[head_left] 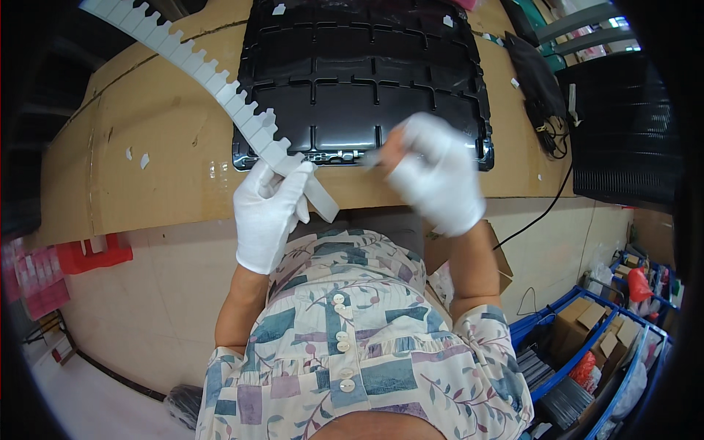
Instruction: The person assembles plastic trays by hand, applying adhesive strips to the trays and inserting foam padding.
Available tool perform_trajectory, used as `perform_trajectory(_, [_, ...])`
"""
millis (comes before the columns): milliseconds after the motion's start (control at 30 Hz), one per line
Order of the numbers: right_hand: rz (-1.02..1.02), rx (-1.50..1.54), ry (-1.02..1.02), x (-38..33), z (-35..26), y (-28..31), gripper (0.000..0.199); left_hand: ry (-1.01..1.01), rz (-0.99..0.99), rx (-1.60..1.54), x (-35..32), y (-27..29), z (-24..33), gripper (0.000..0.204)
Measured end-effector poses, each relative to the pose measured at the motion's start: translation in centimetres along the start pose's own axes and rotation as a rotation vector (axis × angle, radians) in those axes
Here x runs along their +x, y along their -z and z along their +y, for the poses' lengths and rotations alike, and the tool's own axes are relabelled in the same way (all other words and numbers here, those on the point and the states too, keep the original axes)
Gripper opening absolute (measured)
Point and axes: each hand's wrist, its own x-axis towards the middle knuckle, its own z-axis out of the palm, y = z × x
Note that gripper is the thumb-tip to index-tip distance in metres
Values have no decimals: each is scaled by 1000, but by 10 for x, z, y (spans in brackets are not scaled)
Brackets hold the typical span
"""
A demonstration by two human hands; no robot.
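Observation:
My left hand [269, 213], in a white glove, is closed on a long pale grey notched strip [220, 92]. The strip runs up to the far left in a curve, its row of tabs along one edge. Its near end hangs below my fingers, past the table edge. My right hand [438, 172], white-gloved with bare fingertips, is blurred over the near edge of a black moulded tray [352, 110]. Its fingers are pinched together, with a small pale smear at the tips that I cannot make out. Small shiny pieces [339, 158] line the tray's near edge between my hands.
Brown cardboard [161, 139] covers the table, with pale scraps [144, 160] on it. A black pouch and cable [546, 132] lie at right, beside a black ribbed panel [620, 132]. A blue-framed rack [579, 301] with boxes stands lower right. A red object [95, 253] is at left.

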Motion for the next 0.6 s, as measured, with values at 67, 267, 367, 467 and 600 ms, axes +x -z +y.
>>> perform_trajectory(67, [-53,41,-232,19,36,35,7,-65,-16,45,-3,-1,-2,25])
perform_trajectory(267, [-208,-385,-99,42,69,43,10,30,-165,29,3,3,-1,20])
perform_trajectory(367, [-182,-478,-139,44,63,31,9,-20,-183,-41,3,7,-6,17])
perform_trajectory(467, [-131,-548,-105,40,64,26,10,-56,-187,-127,4,7,-8,17])
perform_trajectory(600, [172,-827,12,34,62,10,4,-19,-239,-194,7,0,-5,19])
